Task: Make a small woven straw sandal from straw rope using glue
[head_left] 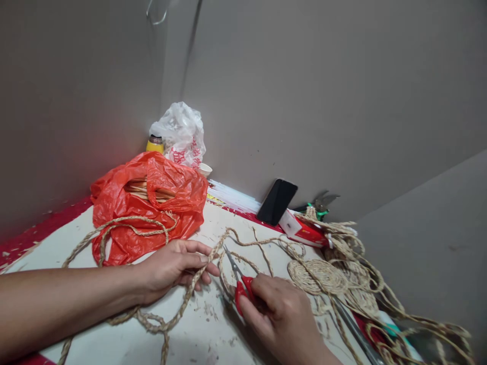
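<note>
A long braided straw rope [185, 300] passes through my left hand [173, 268], whose thumb and fingers close on it. My right hand [283, 314] grips a pair of scissors [243, 285] with red handles. The scissors' narrow metal blades point up and away, close to the rope beside my left fingertips. I cannot tell whether the blades touch it. More of the rope loops across the white board on both sides of my hands. Flat coiled rounds [317, 276] of the same braid lie to the right.
An orange plastic bag [175, 182] with straw strips stands at the back left, near a yellow bottle [154, 144] and a white plastic bag [182, 132]. A phone [277, 202] leans at the back by a red box [304, 230] and pliers [323, 200]. Rope bundles hang over the right side.
</note>
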A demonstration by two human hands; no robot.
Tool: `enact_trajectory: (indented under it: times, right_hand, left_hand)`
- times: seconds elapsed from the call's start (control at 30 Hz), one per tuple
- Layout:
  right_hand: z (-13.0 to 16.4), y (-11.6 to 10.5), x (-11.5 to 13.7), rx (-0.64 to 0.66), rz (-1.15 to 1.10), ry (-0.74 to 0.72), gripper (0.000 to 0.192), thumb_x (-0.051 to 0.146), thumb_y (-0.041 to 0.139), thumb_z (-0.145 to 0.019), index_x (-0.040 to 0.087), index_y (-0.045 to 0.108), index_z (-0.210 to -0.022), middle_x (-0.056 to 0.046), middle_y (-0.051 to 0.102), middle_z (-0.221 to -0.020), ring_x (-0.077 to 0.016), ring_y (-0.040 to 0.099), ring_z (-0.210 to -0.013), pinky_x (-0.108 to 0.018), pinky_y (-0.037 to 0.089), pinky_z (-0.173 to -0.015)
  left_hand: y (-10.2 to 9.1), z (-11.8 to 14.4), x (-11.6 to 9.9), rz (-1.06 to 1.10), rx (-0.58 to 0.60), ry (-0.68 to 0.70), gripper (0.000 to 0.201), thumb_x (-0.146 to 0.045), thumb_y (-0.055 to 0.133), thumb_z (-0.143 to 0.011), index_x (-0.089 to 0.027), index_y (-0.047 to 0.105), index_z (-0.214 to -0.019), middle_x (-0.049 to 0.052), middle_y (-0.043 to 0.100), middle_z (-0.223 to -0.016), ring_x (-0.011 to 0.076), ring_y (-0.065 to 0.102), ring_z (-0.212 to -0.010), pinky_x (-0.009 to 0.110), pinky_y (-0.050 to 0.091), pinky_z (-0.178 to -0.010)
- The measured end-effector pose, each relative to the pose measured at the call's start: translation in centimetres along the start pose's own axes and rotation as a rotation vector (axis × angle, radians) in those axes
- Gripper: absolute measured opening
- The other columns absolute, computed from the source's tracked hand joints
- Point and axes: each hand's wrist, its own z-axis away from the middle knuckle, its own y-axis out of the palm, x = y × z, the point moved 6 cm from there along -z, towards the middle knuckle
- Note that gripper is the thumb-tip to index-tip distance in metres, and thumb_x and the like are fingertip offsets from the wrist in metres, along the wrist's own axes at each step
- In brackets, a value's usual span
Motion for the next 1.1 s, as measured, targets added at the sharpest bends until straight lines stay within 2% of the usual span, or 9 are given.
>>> enact_trajectory:
  times: [0.17, 0.27, 0.33, 0.47, 0.57, 0.67, 0.73, 0.97, 1.1]
  right_hand:
    - [0.0, 0.4, -0.2, -0.025, -0.006, -0.013, 0.027, 0.023, 0.054, -0.079, 0.019, 0.046, -0.053, 0.003, 0.044, -0.048, -0.0103, 0.038, -0.046, -0.024, 0.024, -0.05]
    - [0.0, 0.5, -0.4, -0.039, -0.134, 0.034, 0.027, 0.023, 0.055, -0.078, 0.018, 0.047, -0.053, 0.003, 0.043, -0.049, -0.0103, 0.038, -0.046, -0.024, 0.025, -0.049]
    - [-0.1, 0.8, -1.2, -0.037, -0.37, 0.182, 0.029, 0.026, 0.056, -0.079, 0.018, 0.049, -0.053, 0.002, 0.045, -0.051, -0.011, 0.041, -0.048, -0.024, 0.028, -0.049]
    - [0.6, 3.0, -3.1, -0.018, -1.064, 0.702, 0.032, 0.042, 0.062, -0.08, 0.015, 0.06, -0.063, 0.002, 0.049, -0.049, -0.011, 0.043, -0.046, -0.023, 0.032, -0.047]
    - [1.0, 4.2, -2.8, 0.003, -1.408, 0.883, 0.033, 0.045, 0.068, -0.076, 0.012, 0.066, -0.075, 0.002, 0.052, -0.047, -0.0083, 0.039, -0.041, -0.022, 0.028, -0.045]
    - [1.0, 4.6, -1.8, 0.052, -1.598, 0.916, 0.031, 0.042, 0.069, -0.076, 0.011, 0.067, -0.077, 0.002, 0.052, -0.045, -0.0067, 0.036, -0.04, -0.02, 0.023, -0.044]
    - [1.1, 4.6, -1.2, 0.036, -1.7, 0.931, 0.03, 0.041, 0.069, -0.077, 0.011, 0.067, -0.08, 0.004, 0.048, -0.042, -0.0065, 0.034, -0.04, -0.02, 0.022, -0.044]
    - [1.2, 4.5, -1.7, -0.212, -1.916, 0.963, 0.023, 0.034, 0.069, -0.079, 0.015, 0.062, -0.069, 0.008, 0.04, -0.045, -0.005, 0.027, -0.044, -0.018, 0.025, -0.045]
    - [1.4, 4.5, -2.0, -0.3, -1.915, 0.993, 0.021, 0.033, 0.072, -0.076, 0.017, 0.061, -0.07, 0.009, 0.037, -0.046, -0.0047, 0.024, -0.043, -0.017, 0.023, -0.043]
  left_hand:
    - [0.0, 0.0, -0.1, 0.038, 0.012, -0.015, 0.024, -0.022, 0.069, -0.073, -0.014, 0.053, -0.089, 0.008, 0.071, -0.085, 0.0064, 0.056, -0.057, 0.017, 0.041, -0.052]
    - [0.0, -0.1, 0.1, 0.071, 0.035, -0.023, 0.026, -0.02, 0.069, -0.073, -0.015, 0.052, -0.091, 0.008, 0.07, -0.081, 0.0061, 0.054, -0.054, 0.016, 0.038, -0.049]
    - [0.1, -0.1, 0.3, 0.073, 0.065, -0.032, 0.027, -0.018, 0.068, -0.072, -0.014, 0.052, -0.093, 0.007, 0.069, -0.08, 0.0061, 0.053, -0.054, 0.016, 0.037, -0.048]
    - [0.5, 0.2, 0.6, 0.034, 0.136, -0.058, 0.029, -0.018, 0.068, -0.072, -0.014, 0.055, -0.098, 0.006, 0.069, -0.078, 0.0059, 0.053, -0.052, 0.017, 0.037, -0.049]
    - [1.2, 0.6, 0.8, -0.029, 0.205, -0.066, 0.03, -0.021, 0.067, -0.073, -0.015, 0.056, -0.101, 0.007, 0.07, -0.076, 0.0074, 0.054, -0.051, 0.018, 0.038, -0.049]
    - [2.0, 1.0, 1.1, -0.132, 0.274, -0.086, 0.031, -0.026, 0.068, -0.072, -0.014, 0.059, -0.098, 0.006, 0.07, -0.072, 0.0077, 0.052, -0.047, 0.02, 0.038, -0.049]
    - [2.4, 1.2, 1.4, -0.187, 0.306, -0.111, 0.03, -0.028, 0.068, -0.072, -0.015, 0.061, -0.097, 0.005, 0.07, -0.069, 0.0067, 0.05, -0.044, 0.02, 0.038, -0.05]
    - [2.2, 1.0, 1.9, -0.241, 0.301, -0.122, 0.028, -0.027, 0.068, -0.069, -0.015, 0.063, -0.094, 0.003, 0.069, -0.065, 0.0072, 0.048, -0.043, 0.02, 0.038, -0.049]
    - [2.1, 0.9, 2.1, -0.301, 0.263, -0.105, 0.025, -0.024, 0.067, -0.066, -0.014, 0.064, -0.089, 0.001, 0.068, -0.064, 0.0078, 0.048, -0.046, 0.021, 0.037, -0.052]
